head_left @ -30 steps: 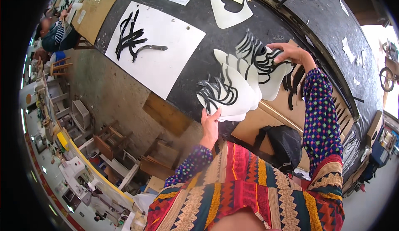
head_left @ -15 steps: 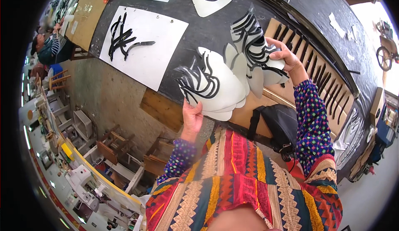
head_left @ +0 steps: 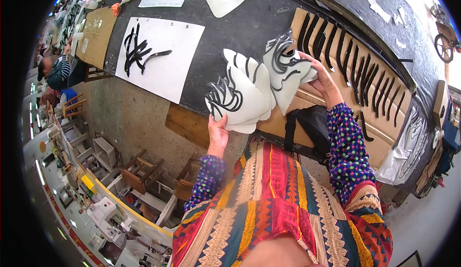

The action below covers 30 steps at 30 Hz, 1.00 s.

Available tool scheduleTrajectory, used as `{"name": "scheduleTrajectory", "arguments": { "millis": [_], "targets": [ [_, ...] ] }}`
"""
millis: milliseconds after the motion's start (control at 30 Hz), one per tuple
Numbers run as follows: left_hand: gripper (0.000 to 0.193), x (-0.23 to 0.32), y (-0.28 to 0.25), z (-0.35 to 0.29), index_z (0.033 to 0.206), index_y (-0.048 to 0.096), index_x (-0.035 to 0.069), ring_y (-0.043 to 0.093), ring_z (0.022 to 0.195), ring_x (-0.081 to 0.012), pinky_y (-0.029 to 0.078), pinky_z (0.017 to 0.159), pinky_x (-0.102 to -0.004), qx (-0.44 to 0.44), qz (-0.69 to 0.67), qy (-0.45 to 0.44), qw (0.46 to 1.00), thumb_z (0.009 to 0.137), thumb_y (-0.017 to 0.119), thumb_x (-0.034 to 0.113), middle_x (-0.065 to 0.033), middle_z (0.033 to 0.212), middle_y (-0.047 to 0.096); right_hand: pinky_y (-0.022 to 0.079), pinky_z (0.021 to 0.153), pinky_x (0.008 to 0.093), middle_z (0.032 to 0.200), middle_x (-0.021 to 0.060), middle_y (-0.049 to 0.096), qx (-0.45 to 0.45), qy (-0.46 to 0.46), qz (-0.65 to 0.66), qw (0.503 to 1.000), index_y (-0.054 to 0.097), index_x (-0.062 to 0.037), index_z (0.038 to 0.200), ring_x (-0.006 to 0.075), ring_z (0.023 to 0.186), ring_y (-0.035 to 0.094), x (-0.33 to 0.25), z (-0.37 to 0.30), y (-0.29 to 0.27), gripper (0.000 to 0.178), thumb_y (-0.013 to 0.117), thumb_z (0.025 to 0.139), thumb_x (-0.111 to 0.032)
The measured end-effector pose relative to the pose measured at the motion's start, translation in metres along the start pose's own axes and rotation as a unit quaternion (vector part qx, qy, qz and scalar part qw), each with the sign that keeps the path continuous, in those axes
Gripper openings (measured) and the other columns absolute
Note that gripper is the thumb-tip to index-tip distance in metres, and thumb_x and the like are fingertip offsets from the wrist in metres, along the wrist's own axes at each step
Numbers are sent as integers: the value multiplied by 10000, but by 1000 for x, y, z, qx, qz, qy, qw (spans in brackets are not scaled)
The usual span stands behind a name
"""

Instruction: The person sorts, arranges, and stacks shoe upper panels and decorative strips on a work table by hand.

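Note:
My left hand [head_left: 218,131] is closed on the lower left edge of a fanned stack of white cut panels [head_left: 247,91] with black strips along their curved edges. The thumb lies on top of the stack. My right hand [head_left: 321,78] grips a second bunch of white panels [head_left: 286,85], which also carry black strips and come to a point at the bottom. Its inner edge meets the left stack. Some of my right fingers are hidden behind the panels. Both bunches are held above the dark worktable [head_left: 230,34].
Black curved strips lie in a row on cardboard [head_left: 307,91] at the right. More strips rest on a white sheet [head_left: 163,34] at the left. A loose white panel [head_left: 225,1] lies at the back. A black bag [head_left: 312,130] sits at the near edge.
The right bunch has closed from a wide fan into a tighter bundle and turned, its pointed end downward. My right hand has come slightly left and lower. My left hand keeps its grip.

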<state>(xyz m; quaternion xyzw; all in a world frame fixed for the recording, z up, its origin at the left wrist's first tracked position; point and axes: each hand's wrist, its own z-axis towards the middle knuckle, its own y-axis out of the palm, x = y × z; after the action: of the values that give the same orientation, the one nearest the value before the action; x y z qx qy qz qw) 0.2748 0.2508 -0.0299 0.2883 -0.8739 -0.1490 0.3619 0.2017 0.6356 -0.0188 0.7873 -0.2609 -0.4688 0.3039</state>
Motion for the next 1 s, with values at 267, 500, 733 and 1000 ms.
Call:
{"name": "scheduleTrajectory", "arguments": {
  "millis": [267, 500, 733, 1000],
  "targets": [
    [402, -19, 7, -17, 1228, 555, 66, 537, 1176, -252, 393, 1038, -420, 15, -147, -134, 980, 855, 645, 186, -69, 1230, 607, 275, 1108, 435, 1421, 147, 406, 16, -130, 146, 980, 250, -1, 1439, 274, 1306, 396, 19, -24, 27, 892, 643, 832, -524],
    [407, -21, 45, -20, 1183, 568, 55, 569, 1119, -263, 447, 987, -419, -8, -208, -176, 962, 798, 653, 156, -82, 1166, 628, 440, 952, 322, 1194, 80, 556, 241, -116, -85, 960, 429, -29, 1299, 187, 1081, 551, 64, -26, 65, 627, 737, 754, -56],
    [379, -25, 34, -5, 1161, 577, 37, 601, 1062, -245, 467, 955, -368, -46, -250, -183, 950, 797, 646, 112, -68, 1134, 643, 504, 827, 281, 1067, 83, 616, 263, -162, -263, 914, 508, 6, 1196, 171, 928, 615, -4, -29, 116, 469, 703, 769, -6],
    [256, -31, 25, -4, 1085, 625, 53, 621, 998, -198, 483, 898, -338, -51, -147, -166, 974, 832, 659, 76, -53, 1066, 663, 516, 898, 355, 1101, 151, 625, 119, -176, -67, 975, 498, 61, 1195, 234, 937, 646, -52, -49, 153, 532, 652, 688, 22]
  ]
}}
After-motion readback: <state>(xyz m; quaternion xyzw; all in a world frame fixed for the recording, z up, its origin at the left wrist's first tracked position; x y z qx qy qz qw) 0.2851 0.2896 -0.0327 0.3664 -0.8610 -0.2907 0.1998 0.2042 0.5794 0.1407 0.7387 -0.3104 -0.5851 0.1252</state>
